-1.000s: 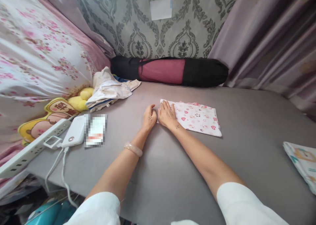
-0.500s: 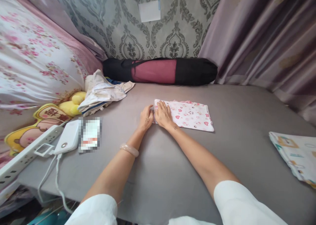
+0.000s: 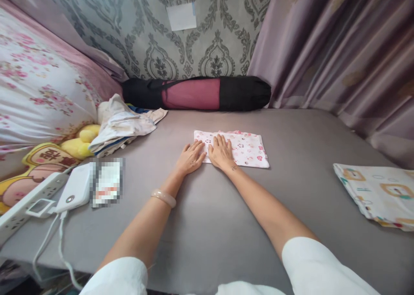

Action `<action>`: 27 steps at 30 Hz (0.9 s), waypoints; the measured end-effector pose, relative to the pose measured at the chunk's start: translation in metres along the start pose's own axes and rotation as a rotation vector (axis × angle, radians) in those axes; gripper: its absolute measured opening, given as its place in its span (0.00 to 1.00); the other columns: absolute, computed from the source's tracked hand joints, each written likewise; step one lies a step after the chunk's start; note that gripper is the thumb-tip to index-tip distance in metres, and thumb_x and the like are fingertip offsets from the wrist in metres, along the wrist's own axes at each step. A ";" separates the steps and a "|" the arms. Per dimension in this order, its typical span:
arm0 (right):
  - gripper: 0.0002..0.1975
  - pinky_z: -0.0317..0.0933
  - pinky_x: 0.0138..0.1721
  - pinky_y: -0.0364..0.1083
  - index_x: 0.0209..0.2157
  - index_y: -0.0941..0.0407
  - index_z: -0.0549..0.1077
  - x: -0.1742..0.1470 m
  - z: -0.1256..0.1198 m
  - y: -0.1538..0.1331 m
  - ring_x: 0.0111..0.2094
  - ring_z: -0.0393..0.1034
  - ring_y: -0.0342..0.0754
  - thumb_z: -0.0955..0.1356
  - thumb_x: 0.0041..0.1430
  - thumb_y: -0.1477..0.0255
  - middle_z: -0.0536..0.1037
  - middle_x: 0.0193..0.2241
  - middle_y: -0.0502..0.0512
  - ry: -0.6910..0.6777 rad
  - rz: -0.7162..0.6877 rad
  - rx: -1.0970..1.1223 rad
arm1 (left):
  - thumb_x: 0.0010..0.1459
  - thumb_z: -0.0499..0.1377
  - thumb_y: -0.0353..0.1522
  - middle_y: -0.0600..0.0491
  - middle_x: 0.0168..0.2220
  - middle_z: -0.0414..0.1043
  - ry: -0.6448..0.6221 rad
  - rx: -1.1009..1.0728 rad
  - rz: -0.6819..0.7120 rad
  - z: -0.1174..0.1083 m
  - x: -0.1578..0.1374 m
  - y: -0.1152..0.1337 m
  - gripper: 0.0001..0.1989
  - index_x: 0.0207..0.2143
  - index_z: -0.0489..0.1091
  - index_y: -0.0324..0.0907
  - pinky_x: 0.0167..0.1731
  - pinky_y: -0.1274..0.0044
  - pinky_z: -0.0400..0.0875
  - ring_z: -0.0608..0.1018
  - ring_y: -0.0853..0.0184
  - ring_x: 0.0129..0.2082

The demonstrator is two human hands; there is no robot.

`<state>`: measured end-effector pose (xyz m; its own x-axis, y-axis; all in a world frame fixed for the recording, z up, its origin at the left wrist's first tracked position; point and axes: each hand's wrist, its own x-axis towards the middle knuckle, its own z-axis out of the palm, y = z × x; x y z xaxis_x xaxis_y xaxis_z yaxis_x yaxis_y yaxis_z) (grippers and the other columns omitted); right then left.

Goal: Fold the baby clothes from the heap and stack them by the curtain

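Observation:
A folded white cloth with pink and red prints (image 3: 249,150) lies flat on the grey sheet (image 3: 207,226). My right hand (image 3: 221,152) rests palm down near its middle, fingers stretched out. At the cloth's left end, my left hand (image 3: 191,158) lies open with its fingers over the lower left corner. A little pink fabric peeks out along the cloth's far edge. Neither hand grips anything.
Another folded printed cloth (image 3: 375,196) lies at the right. On the left are crumpled clothes (image 3: 126,124), a yellow plush (image 3: 77,146), a white power bank (image 3: 76,187), a power strip (image 3: 29,200) and a blurred item (image 3: 108,180). A black and pink bag (image 3: 194,93) lies against the wall.
My left hand has opened out from the cloth's left edge onto its corner. My right hand has slid rightward along the cloth toward its middle. The view has shifted slightly right.

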<state>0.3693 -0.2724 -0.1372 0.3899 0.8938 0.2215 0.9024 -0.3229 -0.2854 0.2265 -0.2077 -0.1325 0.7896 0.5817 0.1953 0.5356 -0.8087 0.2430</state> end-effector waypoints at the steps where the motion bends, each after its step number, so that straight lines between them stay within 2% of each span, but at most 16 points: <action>1: 0.29 0.32 0.66 0.59 0.64 0.68 0.57 0.001 -0.001 0.000 0.68 0.43 0.57 0.53 0.68 0.66 0.53 0.67 0.67 -0.008 -0.003 0.008 | 0.67 0.43 0.41 0.46 0.66 0.57 -0.007 0.005 0.002 0.000 0.000 0.000 0.26 0.63 0.57 0.40 0.65 0.62 0.49 0.57 0.62 0.67; 5: 0.29 0.33 0.66 0.58 0.65 0.67 0.56 0.001 -0.008 0.010 0.68 0.42 0.56 0.53 0.69 0.66 0.52 0.67 0.65 -0.025 0.018 0.024 | 0.67 0.43 0.42 0.45 0.66 0.56 -0.017 0.019 0.005 0.000 0.000 -0.001 0.27 0.64 0.57 0.40 0.65 0.62 0.48 0.57 0.62 0.67; 14: 0.28 0.30 0.66 0.61 0.66 0.65 0.54 -0.007 -0.026 0.058 0.69 0.37 0.56 0.54 0.69 0.65 0.49 0.68 0.65 -0.022 0.131 -0.052 | 0.67 0.44 0.42 0.48 0.67 0.54 -0.025 0.030 0.027 0.004 0.000 -0.003 0.27 0.65 0.56 0.46 0.64 0.60 0.49 0.55 0.59 0.68; 19: 0.28 0.31 0.65 0.61 0.65 0.65 0.56 -0.008 -0.019 0.062 0.67 0.43 0.58 0.54 0.69 0.64 0.52 0.67 0.66 -0.007 0.134 -0.041 | 0.67 0.44 0.42 0.50 0.67 0.54 -0.041 0.033 0.008 0.002 0.000 0.000 0.26 0.65 0.56 0.48 0.64 0.60 0.48 0.54 0.58 0.68; 27: 0.28 0.31 0.66 0.60 0.65 0.64 0.56 -0.010 -0.026 0.068 0.68 0.42 0.56 0.54 0.69 0.65 0.51 0.68 0.66 -0.033 0.116 -0.025 | 0.67 0.42 0.43 0.49 0.67 0.54 -0.072 0.044 -0.006 0.000 0.000 0.001 0.27 0.66 0.55 0.48 0.64 0.59 0.48 0.54 0.57 0.68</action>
<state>0.4317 -0.3112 -0.1349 0.4859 0.8596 0.1577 0.8562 -0.4320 -0.2835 0.2270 -0.2084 -0.1321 0.8047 0.5804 0.1251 0.5521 -0.8089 0.2019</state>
